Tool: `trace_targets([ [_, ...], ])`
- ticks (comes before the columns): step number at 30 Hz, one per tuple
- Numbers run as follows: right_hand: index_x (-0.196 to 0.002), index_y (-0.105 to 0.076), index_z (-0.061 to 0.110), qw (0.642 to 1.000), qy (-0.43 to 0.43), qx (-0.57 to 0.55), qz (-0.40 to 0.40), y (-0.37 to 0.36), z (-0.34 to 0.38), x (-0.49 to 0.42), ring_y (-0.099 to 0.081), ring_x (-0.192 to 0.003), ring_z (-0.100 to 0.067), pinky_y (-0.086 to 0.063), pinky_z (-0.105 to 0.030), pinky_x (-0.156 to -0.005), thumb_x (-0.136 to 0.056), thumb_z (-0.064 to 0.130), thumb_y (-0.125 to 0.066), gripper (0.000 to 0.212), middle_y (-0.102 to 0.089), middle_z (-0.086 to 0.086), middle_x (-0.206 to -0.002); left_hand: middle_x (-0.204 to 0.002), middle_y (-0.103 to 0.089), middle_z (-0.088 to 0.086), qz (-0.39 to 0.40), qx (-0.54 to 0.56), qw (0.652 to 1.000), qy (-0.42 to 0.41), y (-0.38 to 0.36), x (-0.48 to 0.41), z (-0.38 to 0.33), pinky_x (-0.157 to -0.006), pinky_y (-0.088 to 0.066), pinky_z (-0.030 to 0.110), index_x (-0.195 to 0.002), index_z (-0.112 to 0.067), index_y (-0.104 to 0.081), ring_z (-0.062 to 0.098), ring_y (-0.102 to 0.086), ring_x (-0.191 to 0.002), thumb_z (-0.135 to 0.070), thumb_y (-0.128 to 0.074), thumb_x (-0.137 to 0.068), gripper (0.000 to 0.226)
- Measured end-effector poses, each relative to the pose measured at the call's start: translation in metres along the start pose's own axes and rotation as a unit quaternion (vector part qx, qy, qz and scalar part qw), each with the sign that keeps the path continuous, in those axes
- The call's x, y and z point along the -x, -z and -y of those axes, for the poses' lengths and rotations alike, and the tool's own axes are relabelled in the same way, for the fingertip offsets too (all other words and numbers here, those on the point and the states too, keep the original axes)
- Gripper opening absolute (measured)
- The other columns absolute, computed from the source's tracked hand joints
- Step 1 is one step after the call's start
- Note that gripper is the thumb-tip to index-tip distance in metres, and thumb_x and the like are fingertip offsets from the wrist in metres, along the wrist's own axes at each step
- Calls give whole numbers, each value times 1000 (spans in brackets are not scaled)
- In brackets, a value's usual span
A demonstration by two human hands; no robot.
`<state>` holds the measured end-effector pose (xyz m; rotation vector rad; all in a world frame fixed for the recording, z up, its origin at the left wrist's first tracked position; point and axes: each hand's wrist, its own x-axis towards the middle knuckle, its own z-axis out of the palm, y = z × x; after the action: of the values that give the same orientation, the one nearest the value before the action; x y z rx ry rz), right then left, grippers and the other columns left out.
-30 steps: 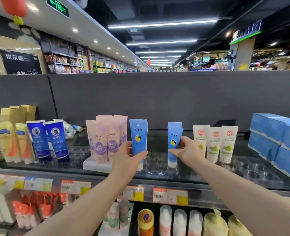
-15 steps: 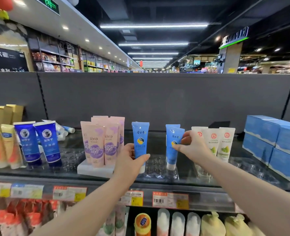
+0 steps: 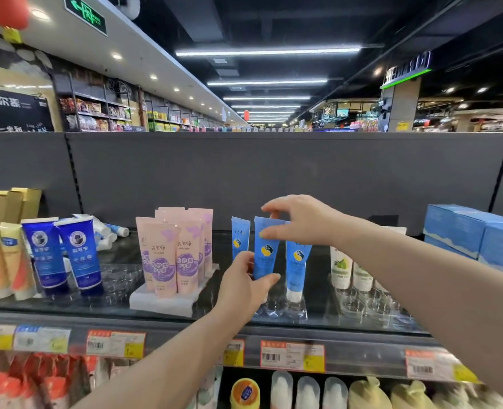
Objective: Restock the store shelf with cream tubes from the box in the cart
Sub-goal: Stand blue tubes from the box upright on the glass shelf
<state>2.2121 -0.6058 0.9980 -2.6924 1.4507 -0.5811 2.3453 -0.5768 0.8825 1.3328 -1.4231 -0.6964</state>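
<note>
Head view: left hand point(image 3: 244, 287) grasps, right hand point(image 3: 300, 222) pinches one blue cream tube point(image 3: 266, 253); a nudge could topple neighbouring tubes point(image 3: 296, 262).

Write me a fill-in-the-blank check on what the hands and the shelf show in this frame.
1. The left hand grips the lower part of a light-blue tube while the right hand pinches its ___ edge.
2. The tubes on the white base beside it are ___.
3. The two dark-blue tubes stand to the ___ of that base.
Missing words: top; pink; left.
</note>
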Motion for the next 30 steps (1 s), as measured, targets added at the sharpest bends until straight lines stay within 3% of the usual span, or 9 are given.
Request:
trace_targets([
  [2, -122, -58, 21, 999, -4, 17, 40, -2, 4, -8, -56, -87, -9, -50, -24, -72, -88, 41, -60, 40, -60, 7, -106, -95, -60, -7, 14, -2, 1000, 7, 0, -2, -1, -67, -46, 16, -99, -24, -50, 8, -60, -85, -21, -71, -82, 27],
  [4, -109, -63, 16, 998, -2, 26, 58, -3, 6, -14, -50, -68, -6, -42, -18, -57, -88, 37, -62, 30, -54, 10, -84, -97, -61, -7, 29, -13, 999, 15, 1, -2, 1, -63, -45, 14, -101, -24, -50, 6, -60, -84, -22, -70, -83, 27],
  [8, -93, -61, 18, 997, 6, 13, 70, -3, 6, -21, -48, -66, -4, -36, -17, -55, -87, 34, -64, 18, -52, 12, -75, -99, -61, -10, 44, -146, 988, 27, 11, -2, 12, -75, -51, 24, -106, -26, -51, 5, -59, -85, -45, -65, -82, 33],
  [12, -91, -59, 19, 997, 0, 13, 80, -2, 4, -28, -50, -69, -5, -38, -17, -55, -86, 32, -65, 15, -55, 10, -79, -128, -53, -4, 109, -422, 900, -9, 24, 3, 18, -99, -43, 37, -126, -27, -48, 16, -49, -116, -66, -48, -82, 59],
  [15, -97, -62, 17, 996, -5, 36, 78, -1, 5, -33, -53, -74, -9, -40, -19, -57, -86, 31, -65, 18, -56, 8, -83, -147, -36, 2, 171, -514, 840, -31, 26, 8, 19, -111, -27, 40, -141, -22, -35, 22, -31, -135, -66, -38, -86, 71],
  [19, -99, -64, 16, 995, -15, 60, 76, -5, 1, -40, -55, -80, -13, -43, -21, -60, -85, 31, -65, 21, -55, 8, -83, -155, -21, 2, 203, -511, 835, -16, 27, 12, 19, -115, -19, 38, -148, -21, -21, 23, -19, -142, -62, -35, -90, 72],
  [23, -97, -63, 17, 995, -30, 71, 69, -10, -5, -46, -54, -82, -14, -46, -26, -67, -85, 30, -65, 18, -55, 6, -87, -156, -19, 2, 210, -508, 836, -7, 30, 13, 16, -115, -18, 38, -149, -21, -20, 24, -19, -143, -61, -35, -91, 72],
  [30, -95, -62, 18, 995, -53, 58, 55, -15, -10, -56, -53, -74, -11, -43, -22, -60, -86, 30, -64, 15, -57, 5, -85, -157, -17, 5, 222, -506, 834, 1, 29, 14, 13, -116, -17, 38, -149, -18, -21, 25, -18, -143, -61, -35, -92, 72],
])
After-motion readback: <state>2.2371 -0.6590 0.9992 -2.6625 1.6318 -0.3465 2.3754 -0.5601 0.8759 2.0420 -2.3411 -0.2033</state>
